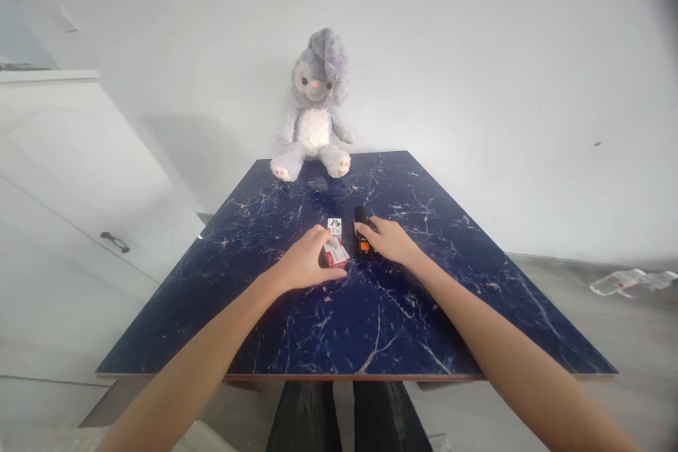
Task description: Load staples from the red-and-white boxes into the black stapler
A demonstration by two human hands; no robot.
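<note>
My left hand (304, 259) is closed around a small red-and-white box (337, 254) on the blue marbled table, its thumb along the near side. Just beyond that box shows a white printed piece (334, 224) with a dark picture; whether it belongs to the box I cannot tell. To the right, my right hand (390, 240) grips a black oblong object (361, 215) with an orange patch near its close end. Its exact kind is unclear. A narrow gap of table separates the box and the black object.
A grey plush rabbit (314, 128) sits at the table's (371, 339) far edge against the white wall. A white cabinet (63, 212) with a dark handle stands at the left. Clear plastic packaging (625, 282) lies on the floor at the right.
</note>
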